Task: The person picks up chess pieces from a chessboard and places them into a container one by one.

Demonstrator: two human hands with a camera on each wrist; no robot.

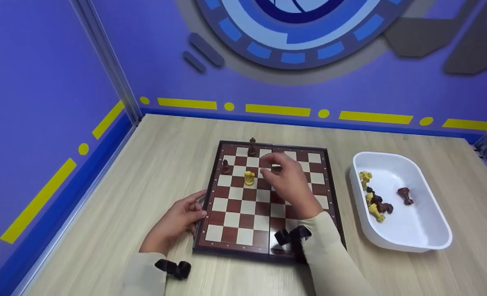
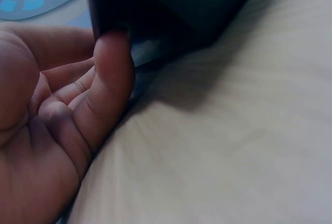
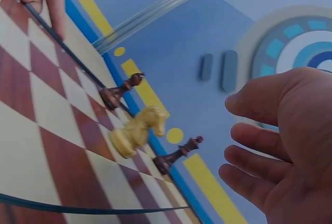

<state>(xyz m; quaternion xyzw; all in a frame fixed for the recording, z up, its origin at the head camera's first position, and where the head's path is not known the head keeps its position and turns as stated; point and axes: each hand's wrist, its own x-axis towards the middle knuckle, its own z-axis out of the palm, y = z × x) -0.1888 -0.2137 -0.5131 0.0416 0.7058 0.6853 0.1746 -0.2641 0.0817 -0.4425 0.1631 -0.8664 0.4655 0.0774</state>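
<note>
A brown-and-cream chessboard [image 1: 229, 235] lies on the table, its left edge gripped by my left hand [image 1: 179, 218]. The thumb and fingers bend around that edge in the left wrist view. My right hand [image 1: 286, 181] hovers over the board with fingers loosely curved. Between its thumb and fingers [image 3: 254, 164] nothing is held. Left of it stands a yellow knight [image 3: 137, 130], upright on the board. A dark king [image 1: 252, 147] stands near the far edge, and a dark bishop [image 1: 226, 167] near the left edge.
A white plastic tub [image 1: 416, 238] stands right of the board. Inside it lie several yellow and dark chess pieces along the left wall, plus a dark piece [image 1: 405, 196] by itself. Blue printed panels [image 1: 165, 82] rise behind and left of the wooden table [image 1: 167, 152].
</note>
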